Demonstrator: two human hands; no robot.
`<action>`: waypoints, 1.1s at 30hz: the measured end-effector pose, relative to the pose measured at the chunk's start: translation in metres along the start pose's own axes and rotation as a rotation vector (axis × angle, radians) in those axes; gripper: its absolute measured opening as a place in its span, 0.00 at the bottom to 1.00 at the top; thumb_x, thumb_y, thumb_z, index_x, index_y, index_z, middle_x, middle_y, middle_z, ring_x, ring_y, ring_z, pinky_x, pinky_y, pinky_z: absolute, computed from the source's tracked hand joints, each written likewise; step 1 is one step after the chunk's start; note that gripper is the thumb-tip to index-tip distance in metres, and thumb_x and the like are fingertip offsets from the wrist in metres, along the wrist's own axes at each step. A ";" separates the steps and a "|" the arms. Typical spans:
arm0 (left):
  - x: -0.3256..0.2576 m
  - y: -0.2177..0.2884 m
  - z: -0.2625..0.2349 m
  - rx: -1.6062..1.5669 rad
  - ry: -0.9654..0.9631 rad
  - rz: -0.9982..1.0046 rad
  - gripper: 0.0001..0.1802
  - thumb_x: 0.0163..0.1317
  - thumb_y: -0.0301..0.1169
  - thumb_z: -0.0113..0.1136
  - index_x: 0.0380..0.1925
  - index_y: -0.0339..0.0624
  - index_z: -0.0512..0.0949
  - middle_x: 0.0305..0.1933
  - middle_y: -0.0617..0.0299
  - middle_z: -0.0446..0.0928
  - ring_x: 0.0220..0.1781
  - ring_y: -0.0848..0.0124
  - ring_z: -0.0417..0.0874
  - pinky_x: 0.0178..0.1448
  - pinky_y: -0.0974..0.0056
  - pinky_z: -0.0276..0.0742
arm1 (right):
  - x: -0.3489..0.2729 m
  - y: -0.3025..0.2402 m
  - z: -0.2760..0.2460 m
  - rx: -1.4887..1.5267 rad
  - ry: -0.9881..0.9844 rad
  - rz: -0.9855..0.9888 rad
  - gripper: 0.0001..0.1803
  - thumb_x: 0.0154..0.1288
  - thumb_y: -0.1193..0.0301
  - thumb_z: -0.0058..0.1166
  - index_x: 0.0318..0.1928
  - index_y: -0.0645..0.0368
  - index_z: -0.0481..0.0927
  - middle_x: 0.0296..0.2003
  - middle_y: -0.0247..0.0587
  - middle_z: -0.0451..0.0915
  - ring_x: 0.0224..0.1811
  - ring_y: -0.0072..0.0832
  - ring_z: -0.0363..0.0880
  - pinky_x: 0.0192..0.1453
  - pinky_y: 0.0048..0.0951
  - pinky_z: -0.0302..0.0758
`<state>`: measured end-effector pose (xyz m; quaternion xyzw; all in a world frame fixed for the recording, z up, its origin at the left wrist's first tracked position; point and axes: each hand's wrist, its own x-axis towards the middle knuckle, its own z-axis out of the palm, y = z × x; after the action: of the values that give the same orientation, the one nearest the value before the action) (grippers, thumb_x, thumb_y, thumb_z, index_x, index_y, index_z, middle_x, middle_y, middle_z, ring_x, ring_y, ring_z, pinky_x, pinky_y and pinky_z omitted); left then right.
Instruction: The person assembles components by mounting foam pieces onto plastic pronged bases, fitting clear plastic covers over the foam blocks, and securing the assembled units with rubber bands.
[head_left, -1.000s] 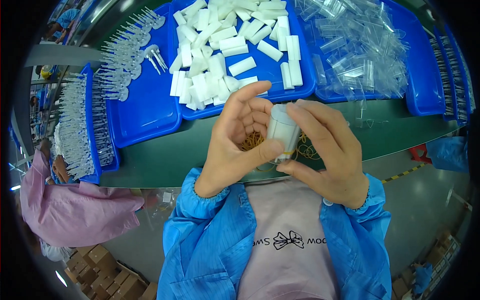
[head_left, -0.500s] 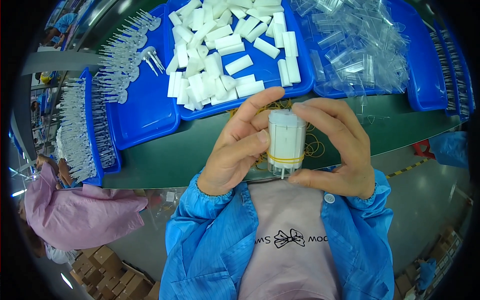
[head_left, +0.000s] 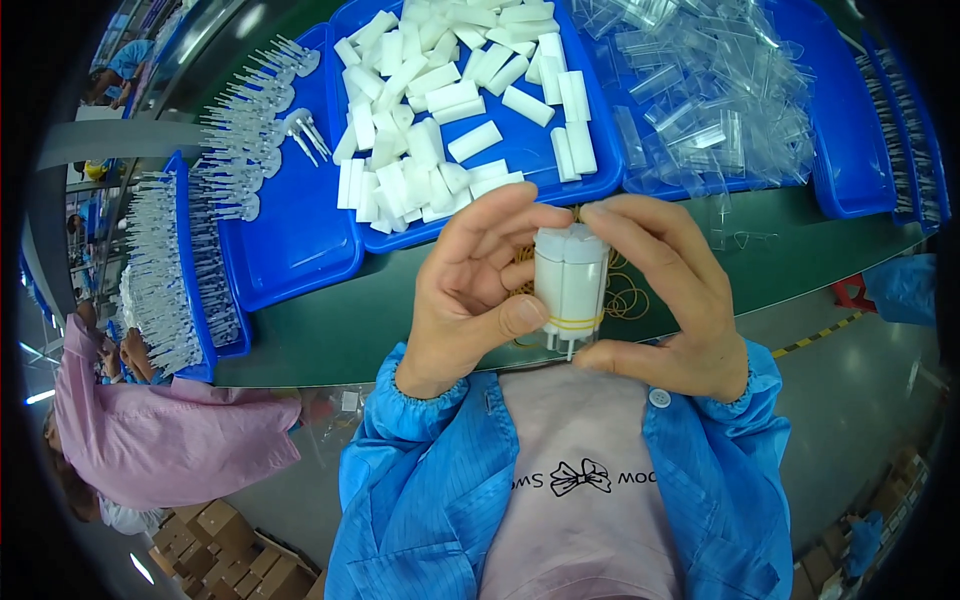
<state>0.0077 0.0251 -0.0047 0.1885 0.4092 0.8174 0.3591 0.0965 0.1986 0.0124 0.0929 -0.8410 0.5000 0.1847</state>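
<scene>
One white bundle point(head_left: 572, 285) is held upright between both hands, above the near edge of the green table point(head_left: 330, 345). By the left hand point(head_left: 475, 285) it is gripped loosely at its left side, with the thumb laid against it and the fingers curled; how firmly cannot be told. By the right hand point(head_left: 675, 300) it is closed upon from the other side, the forefinger at the pale cap point(head_left: 570, 240) and the thumb near the lower end. Around the lower part, a yellow band point(head_left: 575, 323) is seen as two lines; whether it is one band doubled or two cannot be told. Below it, at least two thin prongs are shown.

Dark lettering is printed on the person's shirt point(head_left: 585, 540), at both sides of one bow drawing point(head_left: 580, 477); it is seen upside down and is partly covered by the blue jacket point(head_left: 425, 500).

At least four blue trays can be counted. In the middle tray point(head_left: 522, 150), more than thirty white blocks point(head_left: 450, 97) are piled. In the right tray, many clear plastic pieces point(head_left: 690, 100) are heaped, too tangled for counting. In the left tray point(head_left: 300, 230), one pronged part point(head_left: 305, 135) is laid apart from an overlapping row. Behind the hands, several loose rubber bands point(head_left: 627, 297) are gathered on the table.
</scene>
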 end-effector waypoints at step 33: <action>-0.004 -0.014 -0.018 0.140 -0.179 0.267 0.55 0.45 0.32 0.73 0.67 0.43 0.46 0.62 0.38 0.61 0.66 0.49 0.62 0.68 0.48 0.59 | -0.004 0.003 0.008 0.213 0.140 0.073 0.40 0.34 0.67 0.71 0.54 0.63 0.72 0.46 0.46 0.74 0.44 0.35 0.76 0.46 0.29 0.74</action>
<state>0.0055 0.0185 -0.0267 0.3376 0.4028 0.8073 0.2685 0.0977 0.1928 0.0050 0.0462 -0.7709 0.5983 0.2134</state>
